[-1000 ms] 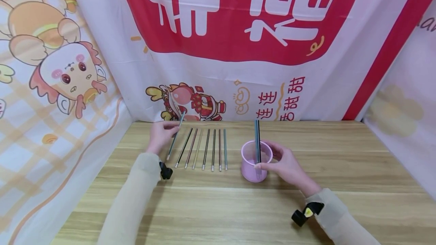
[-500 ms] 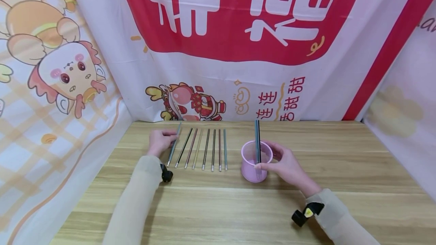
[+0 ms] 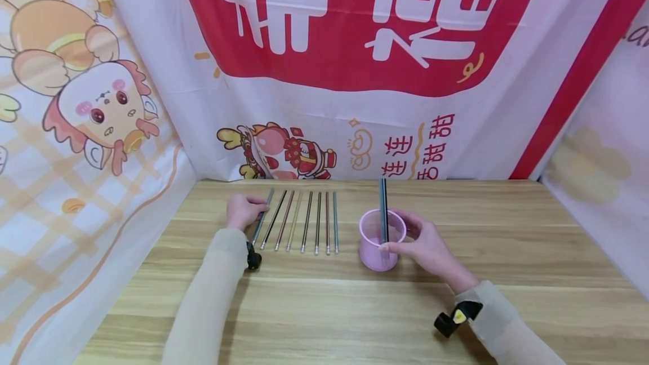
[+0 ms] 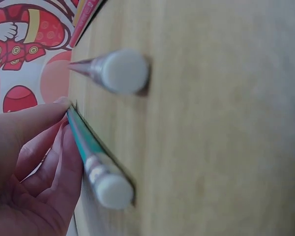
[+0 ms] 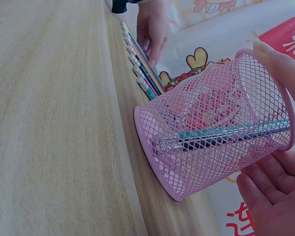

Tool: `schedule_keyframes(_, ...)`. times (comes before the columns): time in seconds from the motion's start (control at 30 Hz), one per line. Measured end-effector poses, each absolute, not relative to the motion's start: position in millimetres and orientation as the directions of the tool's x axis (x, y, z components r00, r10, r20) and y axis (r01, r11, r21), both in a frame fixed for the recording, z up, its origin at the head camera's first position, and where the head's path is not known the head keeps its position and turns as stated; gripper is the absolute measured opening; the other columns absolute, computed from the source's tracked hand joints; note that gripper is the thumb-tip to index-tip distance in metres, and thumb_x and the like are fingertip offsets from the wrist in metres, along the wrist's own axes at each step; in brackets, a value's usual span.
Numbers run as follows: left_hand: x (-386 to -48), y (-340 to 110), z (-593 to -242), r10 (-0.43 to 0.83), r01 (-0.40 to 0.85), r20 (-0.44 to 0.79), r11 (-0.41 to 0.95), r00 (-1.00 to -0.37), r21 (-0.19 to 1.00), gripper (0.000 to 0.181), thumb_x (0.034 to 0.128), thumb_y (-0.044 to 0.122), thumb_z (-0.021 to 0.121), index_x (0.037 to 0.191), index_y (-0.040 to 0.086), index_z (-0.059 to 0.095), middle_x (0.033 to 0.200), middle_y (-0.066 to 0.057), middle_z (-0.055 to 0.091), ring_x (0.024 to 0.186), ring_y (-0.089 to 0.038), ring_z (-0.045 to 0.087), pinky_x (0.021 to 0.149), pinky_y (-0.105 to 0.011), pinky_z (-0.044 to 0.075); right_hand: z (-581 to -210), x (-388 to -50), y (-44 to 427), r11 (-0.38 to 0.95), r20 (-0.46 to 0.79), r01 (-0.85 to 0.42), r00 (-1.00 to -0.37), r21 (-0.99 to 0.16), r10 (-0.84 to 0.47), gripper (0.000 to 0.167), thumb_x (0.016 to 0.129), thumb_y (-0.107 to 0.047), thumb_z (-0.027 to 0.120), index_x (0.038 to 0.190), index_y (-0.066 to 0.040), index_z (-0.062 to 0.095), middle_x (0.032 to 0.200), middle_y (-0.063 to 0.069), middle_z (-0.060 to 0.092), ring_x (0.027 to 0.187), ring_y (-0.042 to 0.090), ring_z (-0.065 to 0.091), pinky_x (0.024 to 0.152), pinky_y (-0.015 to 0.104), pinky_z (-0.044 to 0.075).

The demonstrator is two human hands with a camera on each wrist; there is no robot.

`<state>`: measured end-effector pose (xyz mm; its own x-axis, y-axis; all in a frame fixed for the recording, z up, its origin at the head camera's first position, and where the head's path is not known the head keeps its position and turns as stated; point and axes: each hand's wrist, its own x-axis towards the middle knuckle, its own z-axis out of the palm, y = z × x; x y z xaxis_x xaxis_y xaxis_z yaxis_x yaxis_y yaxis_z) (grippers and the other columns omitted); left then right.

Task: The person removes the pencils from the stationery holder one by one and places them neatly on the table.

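The left hand [image 3: 244,210] pinches a teal pencil [image 3: 257,228] at the left end of a row of pencils; in the left wrist view thumb and fingers hold the teal pencil [image 4: 88,140], its white eraser end towards the camera, lying along the table. The right hand [image 3: 426,245] grips the rim of a pink mesh cup [image 3: 372,255], thumb at the front and fingers behind. Inside the cup [image 5: 211,105] stand a teal pencil [image 5: 226,130] and a dark one [image 5: 211,143], eraser ends down. The cup is upright on the table.
Several pencils [image 3: 318,224] lie side by side between the left hand and the cup, eraser ends towards the person. A printed cloth [image 3: 324,89] hangs behind the wooden table [image 3: 314,308], with another [image 3: 116,196] at the left.
The left hand has lowered its pencil from a raised tilt onto the table and shifted it slightly right, closer to the row. The right hand and cup have not moved.
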<state>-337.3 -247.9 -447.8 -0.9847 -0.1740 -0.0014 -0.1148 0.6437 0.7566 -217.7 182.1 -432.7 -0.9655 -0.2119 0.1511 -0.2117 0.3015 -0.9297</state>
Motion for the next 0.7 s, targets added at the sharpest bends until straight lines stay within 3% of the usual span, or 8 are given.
schedule_keyframes(0.7,-337.1,-242.6,-443.9,-0.231,-0.187,-0.054,0.605,-0.971,0.774,0.022,0.0887,0.013,0.081,0.107,0.001,0.078,0.098,-0.013,0.076,0.075,-0.017,0.07,0.063,-0.021,0.052,-434.0,-218.7,182.8,0.302,0.163,-0.224,-0.963,-0.927,-0.216,0.076,0.079,-0.015,0.09,0.145,-0.009,0.053,0.141,0.009,0.059,0.128,0.028,0.055,0.108,0.046,0.044)
